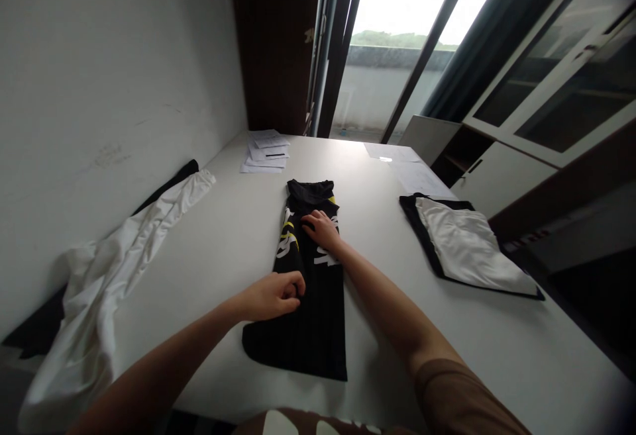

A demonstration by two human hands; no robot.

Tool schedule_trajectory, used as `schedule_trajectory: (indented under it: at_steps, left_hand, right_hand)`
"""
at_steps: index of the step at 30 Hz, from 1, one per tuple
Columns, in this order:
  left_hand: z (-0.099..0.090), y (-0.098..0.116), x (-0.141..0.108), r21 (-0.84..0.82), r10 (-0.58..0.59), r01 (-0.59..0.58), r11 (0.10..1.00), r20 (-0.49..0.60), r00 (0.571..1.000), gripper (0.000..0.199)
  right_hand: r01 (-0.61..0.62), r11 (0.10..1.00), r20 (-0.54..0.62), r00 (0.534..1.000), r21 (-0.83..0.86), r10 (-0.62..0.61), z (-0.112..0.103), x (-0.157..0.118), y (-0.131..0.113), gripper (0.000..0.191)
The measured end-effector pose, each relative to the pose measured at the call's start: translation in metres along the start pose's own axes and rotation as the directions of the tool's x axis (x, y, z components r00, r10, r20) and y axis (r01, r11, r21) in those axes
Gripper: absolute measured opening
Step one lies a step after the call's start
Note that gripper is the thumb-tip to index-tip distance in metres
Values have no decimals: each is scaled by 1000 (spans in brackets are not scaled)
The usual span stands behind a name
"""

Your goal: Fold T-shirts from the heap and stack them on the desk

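Note:
A black garment (318, 329) with white and yellow print lies folded lengthwise on the white table (209, 256). Its lower left corner flares out to the side. On its upper part rests my right hand (322, 228), fingers apart and flat on the cloth. My left hand (275, 294) is over the left edge of the garment, lower down, with its fingers curled in and the thumb near them. Whether cloth is pinched between those fingers is hard to see.
White and black clothing (119, 269) lies along the wall on the left. A folded white garment (467, 243) sits on a black one (422, 240) at the right. Papers (265, 151) lie at the back left, more sheets (417, 173) at the back right. Beyond are a window and cabinets.

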State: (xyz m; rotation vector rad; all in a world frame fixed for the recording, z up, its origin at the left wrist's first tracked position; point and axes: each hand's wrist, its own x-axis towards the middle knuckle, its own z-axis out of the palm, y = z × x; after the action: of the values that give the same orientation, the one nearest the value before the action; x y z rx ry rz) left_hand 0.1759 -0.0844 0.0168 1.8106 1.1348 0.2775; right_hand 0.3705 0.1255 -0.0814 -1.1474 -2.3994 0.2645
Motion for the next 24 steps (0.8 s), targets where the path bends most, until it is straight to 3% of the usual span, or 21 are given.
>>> schedule_trajectory:
  at_steps: [6, 11, 15, 19, 22, 24]
  left_hand:
    - [27, 0, 5, -23, 105, -102, 994, 152, 983, 23]
    - [32, -5, 6, 59, 165, -191, 980, 302, 939, 32]
    - [28, -8, 8, 198, 156, -184, 963, 147, 977, 27]
    - [27, -13, 13, 327, 141, -140, 935, 21, 990, 31]
    - [30, -17, 15, 372, 127, -130, 919, 32, 991, 37]
    - [31, -17, 15, 386, 123, -128, 914, 36, 992, 42]
  right_hand:
    - [-37, 999, -31, 999, -2, 37, 4, 2, 3, 22]
    - [-120, 993, -81, 990, -21, 117, 8, 3, 9, 24]
    - [-153, 986, -64, 987, -66, 149, 9, 1, 11, 35]
    - [-151, 986, -78, 986, -72, 145, 6, 3, 14, 22]
    - [-231, 973, -202, 954, -26, 221, -2, 7, 23, 24]
    - [-292, 956, -320, 903, 31, 286, -8, 10, 32, 26]
